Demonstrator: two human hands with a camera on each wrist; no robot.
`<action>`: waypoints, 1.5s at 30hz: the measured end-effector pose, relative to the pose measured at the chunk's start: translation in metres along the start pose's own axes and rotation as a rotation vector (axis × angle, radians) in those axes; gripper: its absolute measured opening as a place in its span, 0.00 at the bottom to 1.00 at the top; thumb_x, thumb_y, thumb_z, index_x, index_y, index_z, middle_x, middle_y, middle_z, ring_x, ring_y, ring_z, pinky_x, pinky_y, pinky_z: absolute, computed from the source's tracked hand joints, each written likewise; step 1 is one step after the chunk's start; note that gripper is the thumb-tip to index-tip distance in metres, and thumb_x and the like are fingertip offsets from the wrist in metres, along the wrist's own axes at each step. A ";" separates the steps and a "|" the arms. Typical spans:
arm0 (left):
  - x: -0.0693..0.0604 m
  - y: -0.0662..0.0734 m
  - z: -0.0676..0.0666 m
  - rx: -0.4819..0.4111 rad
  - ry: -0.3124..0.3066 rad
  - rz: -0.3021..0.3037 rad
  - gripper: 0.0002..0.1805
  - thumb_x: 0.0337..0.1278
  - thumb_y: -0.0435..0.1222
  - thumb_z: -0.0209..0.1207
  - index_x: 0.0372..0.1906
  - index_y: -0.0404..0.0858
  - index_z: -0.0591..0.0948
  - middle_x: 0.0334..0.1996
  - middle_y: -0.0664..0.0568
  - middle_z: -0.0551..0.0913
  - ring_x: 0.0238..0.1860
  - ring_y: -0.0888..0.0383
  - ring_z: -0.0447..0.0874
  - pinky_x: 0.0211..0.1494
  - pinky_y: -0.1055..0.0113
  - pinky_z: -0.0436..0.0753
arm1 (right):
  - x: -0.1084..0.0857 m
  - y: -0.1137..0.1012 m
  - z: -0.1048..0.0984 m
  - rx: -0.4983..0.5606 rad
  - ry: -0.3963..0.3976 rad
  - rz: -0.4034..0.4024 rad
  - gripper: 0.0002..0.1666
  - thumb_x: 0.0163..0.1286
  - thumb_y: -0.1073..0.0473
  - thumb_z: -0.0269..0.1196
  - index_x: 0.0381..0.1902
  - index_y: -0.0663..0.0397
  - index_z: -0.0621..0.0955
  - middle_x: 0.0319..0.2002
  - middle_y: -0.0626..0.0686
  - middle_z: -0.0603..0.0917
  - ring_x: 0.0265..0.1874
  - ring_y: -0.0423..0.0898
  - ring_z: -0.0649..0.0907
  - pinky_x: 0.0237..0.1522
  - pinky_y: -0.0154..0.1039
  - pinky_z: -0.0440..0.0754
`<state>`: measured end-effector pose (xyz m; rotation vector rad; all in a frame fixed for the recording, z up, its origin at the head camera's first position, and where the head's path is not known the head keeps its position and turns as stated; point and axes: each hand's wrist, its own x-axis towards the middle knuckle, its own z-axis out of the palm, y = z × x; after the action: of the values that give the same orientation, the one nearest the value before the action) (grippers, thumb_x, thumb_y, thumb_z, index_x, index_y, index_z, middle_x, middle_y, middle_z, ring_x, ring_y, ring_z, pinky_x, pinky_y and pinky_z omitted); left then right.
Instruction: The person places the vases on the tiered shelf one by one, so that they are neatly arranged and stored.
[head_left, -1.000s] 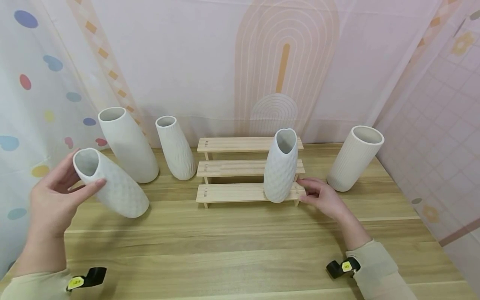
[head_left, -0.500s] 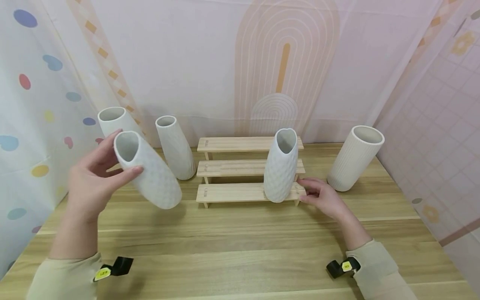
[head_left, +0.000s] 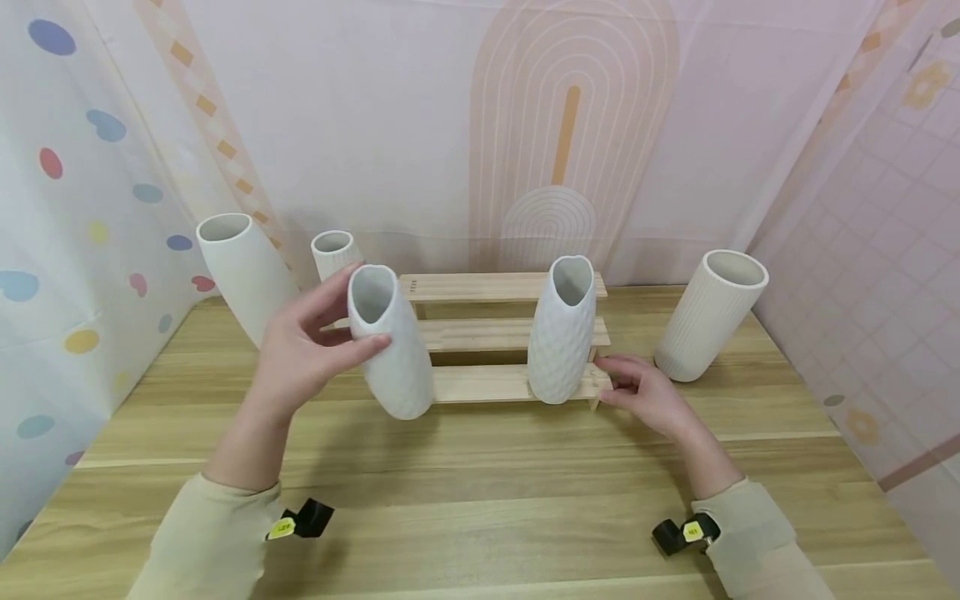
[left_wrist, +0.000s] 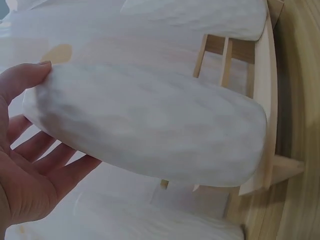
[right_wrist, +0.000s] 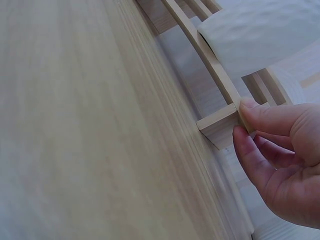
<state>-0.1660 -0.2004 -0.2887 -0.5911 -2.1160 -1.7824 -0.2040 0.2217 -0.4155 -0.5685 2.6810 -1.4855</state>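
My left hand [head_left: 303, 350] pinches a white dimpled vase [head_left: 397, 367] near its rim, thumb on the near side and fingers behind. The vase tilts a little and hangs before the left end of a three-tier wooden shelf [head_left: 480, 383]. In the left wrist view the vase [left_wrist: 150, 125] lies across the picture, its base near the shelf. My right hand [head_left: 641, 396] pinches the right end of the shelf's lowest board, thumb on top, as the right wrist view shows with the board [right_wrist: 220, 75]. A second dimpled vase [head_left: 562, 342] stands on the lowest tier's right part.
A tall smooth white vase [head_left: 243, 267] stands at the back left. Beside it, a slimmer textured vase [head_left: 330, 250] is partly hidden by my left hand. At the right stands a ribbed white vase [head_left: 705, 321]. Behind the wooden table [head_left: 525, 500] hangs a patterned cloth [head_left: 375, 125].
My left hand has carried the dimpled vase rightward, from the table's left side to the shelf's left end. The right hand, the shelf and the other vases have stayed put.
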 end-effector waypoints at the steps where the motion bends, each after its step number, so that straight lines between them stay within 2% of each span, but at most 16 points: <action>1: 0.001 -0.002 0.004 0.003 -0.005 0.001 0.42 0.40 0.16 0.70 0.67 0.40 0.76 0.52 0.51 0.83 0.47 0.56 0.84 0.44 0.69 0.85 | 0.000 0.000 0.000 0.000 -0.002 -0.003 0.27 0.65 0.70 0.67 0.61 0.73 0.75 0.60 0.71 0.73 0.46 0.56 0.81 0.45 0.33 0.79; 7: 0.007 -0.013 0.020 0.041 -0.025 -0.035 0.43 0.42 0.21 0.73 0.68 0.45 0.75 0.54 0.52 0.82 0.48 0.55 0.84 0.48 0.66 0.85 | 0.000 0.000 0.000 0.003 -0.004 -0.004 0.27 0.65 0.70 0.67 0.61 0.74 0.75 0.60 0.71 0.73 0.46 0.57 0.81 0.46 0.33 0.80; 11: 0.010 -0.016 0.027 0.051 -0.031 -0.057 0.43 0.43 0.23 0.73 0.69 0.45 0.74 0.56 0.51 0.81 0.49 0.55 0.84 0.49 0.65 0.84 | 0.000 -0.001 0.000 0.001 -0.005 -0.004 0.27 0.65 0.70 0.67 0.61 0.74 0.75 0.61 0.71 0.73 0.47 0.58 0.81 0.46 0.34 0.80; 20: 0.020 -0.021 0.040 0.027 -0.062 -0.041 0.42 0.45 0.25 0.73 0.69 0.49 0.74 0.58 0.50 0.79 0.51 0.50 0.83 0.49 0.63 0.85 | 0.001 -0.001 0.001 0.006 0.000 -0.005 0.27 0.65 0.70 0.67 0.61 0.74 0.75 0.61 0.71 0.73 0.46 0.57 0.81 0.46 0.33 0.80; 28: 0.025 -0.023 0.052 0.015 -0.088 -0.038 0.42 0.46 0.26 0.73 0.70 0.47 0.73 0.58 0.52 0.79 0.52 0.52 0.81 0.50 0.62 0.84 | 0.000 -0.002 0.001 0.017 0.004 0.001 0.27 0.64 0.71 0.67 0.61 0.74 0.75 0.60 0.71 0.73 0.45 0.56 0.81 0.45 0.32 0.79; 36: 0.026 -0.023 0.057 0.017 -0.082 -0.021 0.42 0.46 0.25 0.72 0.70 0.45 0.73 0.59 0.50 0.79 0.51 0.52 0.81 0.50 0.63 0.84 | 0.000 -0.002 0.000 0.008 0.003 0.003 0.27 0.65 0.70 0.67 0.61 0.74 0.75 0.61 0.71 0.73 0.45 0.56 0.81 0.45 0.32 0.79; 45: 0.024 -0.023 0.057 0.000 -0.112 -0.033 0.43 0.48 0.25 0.71 0.72 0.45 0.70 0.60 0.50 0.77 0.53 0.51 0.80 0.53 0.61 0.83 | 0.000 -0.001 0.000 0.012 -0.001 -0.005 0.28 0.65 0.70 0.67 0.61 0.74 0.75 0.60 0.71 0.73 0.46 0.56 0.80 0.45 0.32 0.79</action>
<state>-0.1971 -0.1445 -0.3068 -0.6751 -2.2110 -1.8063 -0.2035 0.2217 -0.4148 -0.5755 2.6701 -1.5010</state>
